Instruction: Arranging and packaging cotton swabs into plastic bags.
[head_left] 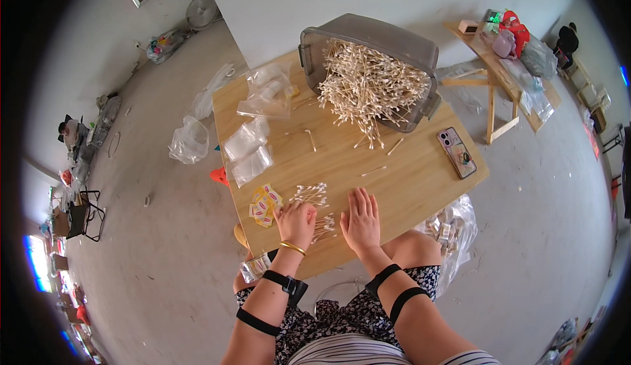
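My left hand (297, 224) is curled closed on the wooden table, its fingertips beside a small heap of yellow printed cards (265, 205). Whatever those fingers may pinch is hidden. To the right, my right hand (361, 222) lies flat with its fingers stretched out and holds nothing. Between the hands sits one small bunch of cotton swabs (323, 228), partly covered by the left hand. Another bunch of swabs (309, 194) lies just beyond. Farther off, a grey plastic bin (374, 26) rests tipped on its side, with a large mass of cotton swabs (368, 82) spilling toward me.
Clear plastic bags (250, 151) lie on the table's left side. A phone (457, 153) is near the right edge. Loose swabs (396, 146) dot the tabletop (414, 178). Below the right edge stands a filled plastic bag (453, 233). A second wooden table (483, 53) holds bags.
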### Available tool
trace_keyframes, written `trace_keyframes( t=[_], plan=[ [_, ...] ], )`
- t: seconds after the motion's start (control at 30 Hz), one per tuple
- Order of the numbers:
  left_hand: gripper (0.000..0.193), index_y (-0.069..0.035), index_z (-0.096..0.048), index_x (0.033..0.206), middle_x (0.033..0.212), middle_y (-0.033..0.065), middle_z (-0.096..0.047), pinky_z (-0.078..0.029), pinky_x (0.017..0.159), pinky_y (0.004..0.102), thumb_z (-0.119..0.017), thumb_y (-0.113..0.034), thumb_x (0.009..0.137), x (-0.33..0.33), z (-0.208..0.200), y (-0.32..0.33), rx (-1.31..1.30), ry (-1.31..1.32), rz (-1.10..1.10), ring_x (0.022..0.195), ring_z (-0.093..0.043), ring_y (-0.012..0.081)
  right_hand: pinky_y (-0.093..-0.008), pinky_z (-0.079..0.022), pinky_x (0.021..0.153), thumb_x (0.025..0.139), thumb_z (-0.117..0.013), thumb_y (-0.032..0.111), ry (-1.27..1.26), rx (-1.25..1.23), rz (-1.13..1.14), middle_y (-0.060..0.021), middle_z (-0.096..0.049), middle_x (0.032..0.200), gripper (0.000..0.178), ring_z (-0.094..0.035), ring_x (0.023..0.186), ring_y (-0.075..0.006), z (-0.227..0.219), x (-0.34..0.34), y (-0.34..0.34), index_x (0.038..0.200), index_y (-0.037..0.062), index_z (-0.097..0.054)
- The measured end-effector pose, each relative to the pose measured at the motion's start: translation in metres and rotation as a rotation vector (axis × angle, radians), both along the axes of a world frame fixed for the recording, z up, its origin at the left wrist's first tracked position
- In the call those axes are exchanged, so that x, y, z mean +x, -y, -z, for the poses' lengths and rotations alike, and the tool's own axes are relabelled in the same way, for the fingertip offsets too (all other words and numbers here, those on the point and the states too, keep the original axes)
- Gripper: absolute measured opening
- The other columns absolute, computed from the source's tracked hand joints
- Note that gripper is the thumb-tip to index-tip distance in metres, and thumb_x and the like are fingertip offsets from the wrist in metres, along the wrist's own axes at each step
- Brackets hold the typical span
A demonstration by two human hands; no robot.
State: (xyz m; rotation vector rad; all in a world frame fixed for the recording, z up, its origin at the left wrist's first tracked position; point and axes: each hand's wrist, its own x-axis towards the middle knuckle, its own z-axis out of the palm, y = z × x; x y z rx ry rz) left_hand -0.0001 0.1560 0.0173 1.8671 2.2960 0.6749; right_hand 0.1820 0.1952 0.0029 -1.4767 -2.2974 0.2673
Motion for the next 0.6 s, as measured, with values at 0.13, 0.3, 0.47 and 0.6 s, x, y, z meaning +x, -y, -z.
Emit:
trace_keyframes(
  t=[0.13,0.3,0.47,0.6],
  plan=[
    [0.004,-0.019,-0.071,0.084,0.089,-0.0026,-0.064,-0.038,0.088,0.0439,-0.075,-0.018,0.082,-0.003,0.001,0.012,0.048,-0.065,0.101,0.091,-0.059,0.0233,-0.0454,-0.02,0.125,0.097,-0.049,0.031,0.0,-0.005,-0.004,-0.0158,-0.044,0.151,0.058,-0.031,0.148,-0.0275,0.002,-0.002,0.0,0.145,-0.0021,-0.046],
    [0.065,-0.003,-0.05,0.143,0.15,0.0168,-0.046,-0.023,0.12,0.0537,-0.065,-0.038,0.091,0.024,0.008,0.04,-0.006,-0.195,0.226,0.143,-0.038,0.0354,-0.0461,-0.02,0.125,0.096,-0.052,0.03,-0.039,-0.005,0.005,-0.0163,-0.044,0.151,0.058,-0.032,0.148,-0.0281,0.008,0.0,-0.001,0.144,-0.0021,-0.047],
    [0.092,0.005,-0.018,0.158,0.166,0.0201,-0.017,-0.006,0.125,0.0547,-0.059,-0.047,0.093,0.032,0.011,0.042,-0.283,-0.187,0.25,0.156,-0.009,0.035,-0.046,-0.021,0.125,0.095,-0.054,0.029,-0.015,0.004,-0.011,-0.0167,-0.043,0.151,0.058,-0.033,0.147,-0.0285,0.004,0.003,-0.001,0.143,-0.0025,-0.048],
    [0.093,0.005,-0.018,0.158,0.167,0.0198,-0.015,-0.005,0.125,0.0545,-0.055,-0.051,0.094,0.025,0.019,0.036,-0.205,-0.237,0.2,0.156,-0.008,0.0346,-0.0461,-0.021,0.125,0.095,-0.054,0.029,-0.021,0.016,-0.028,-0.017,-0.042,0.151,0.058,-0.033,0.147,-0.0289,0.004,0.0,0.0,0.143,-0.0026,-0.047]
  ],
)
